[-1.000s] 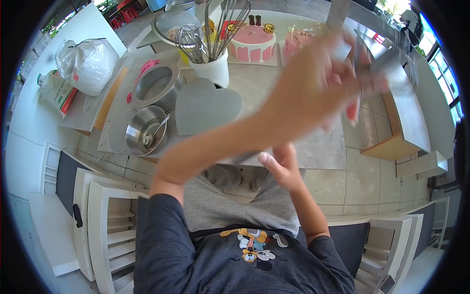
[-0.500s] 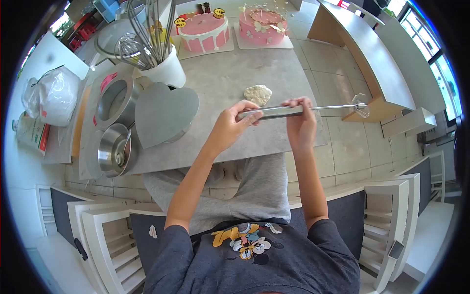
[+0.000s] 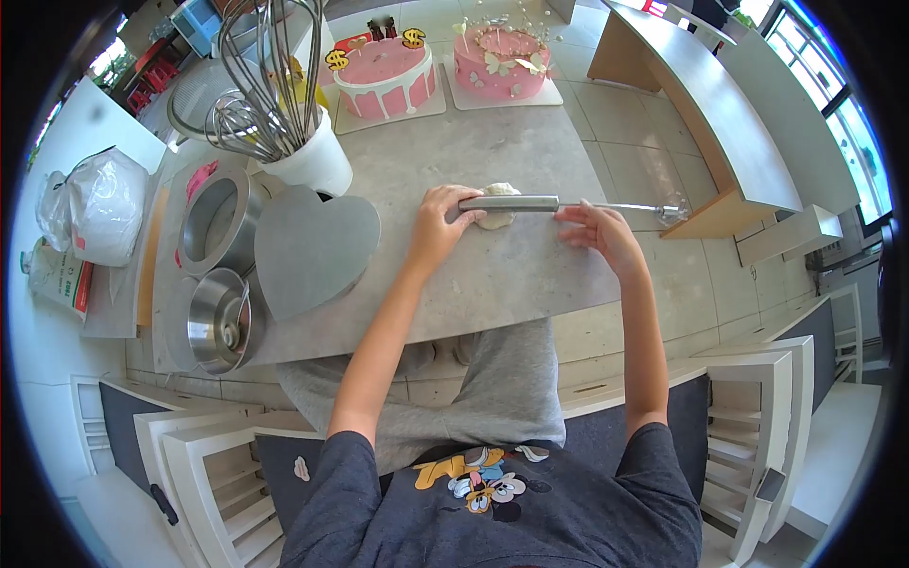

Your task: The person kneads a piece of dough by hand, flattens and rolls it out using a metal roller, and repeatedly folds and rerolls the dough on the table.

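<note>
My left hand (image 3: 441, 225) is closed round the left end of a whisk (image 3: 516, 203) with a thick metal handle, a thin shaft and a small wire head. The whisk lies level in the air, its head pointing right past the table edge. Just under the shaft, to the right of the handle, my right hand (image 3: 602, 235) has its fingers spread and holds nothing. Behind the handle, a lump of pale dough (image 3: 500, 220) rests on the grey table (image 3: 492, 279), partly hidden.
A white tub (image 3: 317, 163) of wire whisks stands at the back left. Nearby are a heart-shaped metal piece (image 3: 312, 251), a ring-shaped pan (image 3: 196, 256) and a steel bowl (image 3: 204, 327). Two pink cakes, one with white drips (image 3: 386, 85) and one with butterflies (image 3: 502, 71), stand at the far edge.
My right hand has let go of the handle and moved right and down, its fingers opening. My left hand still grips the whisk, which now sits in front of the dough in view.
</note>
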`<state>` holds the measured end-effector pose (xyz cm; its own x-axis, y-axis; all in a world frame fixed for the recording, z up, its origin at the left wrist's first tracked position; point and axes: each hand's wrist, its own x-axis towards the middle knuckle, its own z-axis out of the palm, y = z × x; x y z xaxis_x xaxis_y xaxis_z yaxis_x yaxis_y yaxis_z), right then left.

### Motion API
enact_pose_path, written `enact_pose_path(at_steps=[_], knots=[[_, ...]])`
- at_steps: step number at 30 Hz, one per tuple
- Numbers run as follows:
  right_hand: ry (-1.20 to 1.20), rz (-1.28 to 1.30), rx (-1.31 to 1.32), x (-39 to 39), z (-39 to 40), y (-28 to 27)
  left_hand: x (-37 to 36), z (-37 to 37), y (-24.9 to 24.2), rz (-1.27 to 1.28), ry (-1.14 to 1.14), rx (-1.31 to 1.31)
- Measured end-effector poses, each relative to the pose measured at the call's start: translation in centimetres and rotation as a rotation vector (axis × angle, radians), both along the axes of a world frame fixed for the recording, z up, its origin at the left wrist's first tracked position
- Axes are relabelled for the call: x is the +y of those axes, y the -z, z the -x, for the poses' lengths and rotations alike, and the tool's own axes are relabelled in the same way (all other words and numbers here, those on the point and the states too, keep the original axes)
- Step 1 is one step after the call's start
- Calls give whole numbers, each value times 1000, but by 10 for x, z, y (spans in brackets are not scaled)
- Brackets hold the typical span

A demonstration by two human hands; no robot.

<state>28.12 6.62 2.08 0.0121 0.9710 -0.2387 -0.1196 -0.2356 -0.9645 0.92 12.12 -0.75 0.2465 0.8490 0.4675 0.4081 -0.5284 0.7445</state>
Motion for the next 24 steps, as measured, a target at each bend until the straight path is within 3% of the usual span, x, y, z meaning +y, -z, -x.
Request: enact_pose_path(at_steps=[2,4,5,7,9,10,12,16,19,24], knots=[[-34,72,-88,-2,-1,-8,-1,0,1,-17,-15,12],[-12,71,-489,-2,-1,-13,-3,-3,-3,-106,-50,78],[148,-67,-710,-4,17,-22,-4,-3,-3,-102,-48,80],[283,-426,-896,9,46,-9,-7,-6,-2,-80,-96,139],[237,-598,-1045,30,74,4,-9,-4,-7,-59,-94,159],[237,-591,-1048,41,83,16,-9,-4,-10,-49,-100,181],[144,-544,-1313,58,99,34,-3,-8,-17,-32,-128,202],[140,-537,-1342,56,103,41,26,-36,-18,-75,-285,265],[149,-554,-1424,50,102,35,40,-51,13,-21,-292,364],[110,-587,-1490,60,106,25,35,-46,11,-43,-342,427]])
